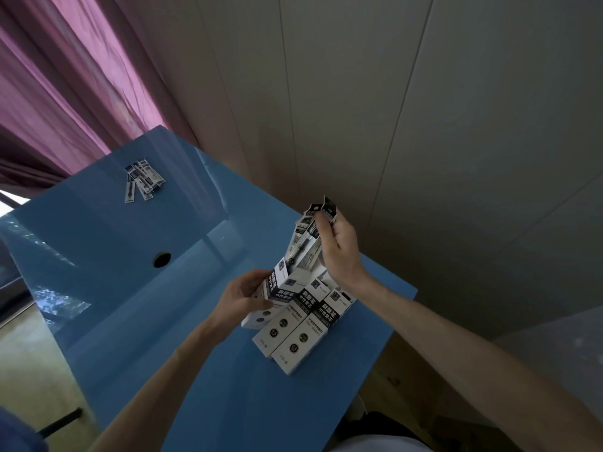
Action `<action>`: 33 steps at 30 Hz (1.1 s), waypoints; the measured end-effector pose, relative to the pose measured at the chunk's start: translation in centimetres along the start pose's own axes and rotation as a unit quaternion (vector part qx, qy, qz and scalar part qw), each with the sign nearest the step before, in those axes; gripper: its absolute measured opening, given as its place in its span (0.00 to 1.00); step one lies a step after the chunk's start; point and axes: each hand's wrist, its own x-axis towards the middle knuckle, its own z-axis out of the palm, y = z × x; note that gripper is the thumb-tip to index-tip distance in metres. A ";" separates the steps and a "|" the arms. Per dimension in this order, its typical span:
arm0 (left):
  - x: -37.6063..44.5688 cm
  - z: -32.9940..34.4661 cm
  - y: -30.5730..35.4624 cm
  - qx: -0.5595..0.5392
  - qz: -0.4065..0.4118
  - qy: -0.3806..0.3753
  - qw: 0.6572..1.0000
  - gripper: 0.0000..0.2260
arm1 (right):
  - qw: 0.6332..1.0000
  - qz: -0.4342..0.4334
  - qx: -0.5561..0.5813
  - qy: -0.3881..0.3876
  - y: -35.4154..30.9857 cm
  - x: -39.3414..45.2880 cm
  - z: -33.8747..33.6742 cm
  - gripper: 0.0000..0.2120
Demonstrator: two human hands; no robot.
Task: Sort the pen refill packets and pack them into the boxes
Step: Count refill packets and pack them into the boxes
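Note:
My right hand (339, 246) pinches a bunch of pen refill packets (303, 243) by their black tops, and their lower ends reach into the open top of a white-and-black box (280, 282). That box is tilted and gripped from the left by my left hand (241, 298). Beside it, two more white-and-black boxes (303, 331) lie flat side by side near the right edge of the blue table (137, 288). A small loose pile of refill packets (142, 182) rests at the table's far left corner.
A round cable hole (162, 259) sits mid-table. Pink curtains (65, 93) hang at the left and a beige panelled wall (391, 109) stands right behind the table. The table's right edge runs just past the boxes.

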 end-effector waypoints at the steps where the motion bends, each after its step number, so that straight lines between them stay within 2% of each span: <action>1: 0.0 -0.1 0.1 -0.002 -0.002 -0.003 1.000 0.27 | 1.000 -0.006 -0.002 0.014 0.0 -0.1 0.2 0.09; 7: 0.2 -0.2 0.2 -0.009 -0.005 -0.013 1.000 0.27 | 0.999 -0.035 -0.017 0.013 0.1 -1.3 1.3 0.15; 10: 0.0 -0.2 0.2 -0.028 0.000 0.015 0.999 0.28 | 0.999 0.015 0.019 0.039 0.4 -1.9 1.2 0.17; 12: -0.1 0.0 0.1 -0.032 0.007 0.035 0.999 0.28 | 0.999 0.038 0.009 0.020 0.3 -2.2 1.0 0.16; 14: -0.1 0.3 -0.1 -0.013 0.016 0.047 0.999 0.28 | 0.998 0.056 -0.011 -0.010 0.0 -2.2 0.5 0.16; 18: -0.3 1.2 -0.2 0.037 0.040 0.056 0.997 0.26 | 0.994 0.108 0.021 -0.001 -0.2 -1.4 -0.2 0.18; 20: -0.2 1.6 -0.3 0.041 0.048 0.068 0.996 0.26 | 0.991 0.128 -0.012 -0.030 0.2 -1.3 -0.4 0.18; 23: 0.0 1.9 -0.6 0.063 0.053 0.088 0.993 0.25 | 0.974 0.151 -0.120 -0.120 1.2 -1.4 -0.9 0.20; 26: 0.0 1.9 -0.9 0.085 0.055 0.097 0.990 0.24 | 0.964 0.126 -0.202 -0.116 1.1 -1.6 -1.7 0.16; 28: 0.0 1.9 -0.9 0.088 0.053 0.104 0.989 0.24 | 0.978 0.090 -0.167 -0.085 1.1 -2.0 -1.7 0.12; 30: 0.0 2.1 -1.0 0.098 0.053 0.111 0.988 0.24 | 0.981 0.069 -0.167 -0.075 1.5 -2.6 -1.3 0.13; 33: 0.1 2.4 -1.2 0.137 0.054 0.115 0.982 0.23 | 0.965 0.094 -0.222 -0.104 3.3 -2.8 -1.1 0.16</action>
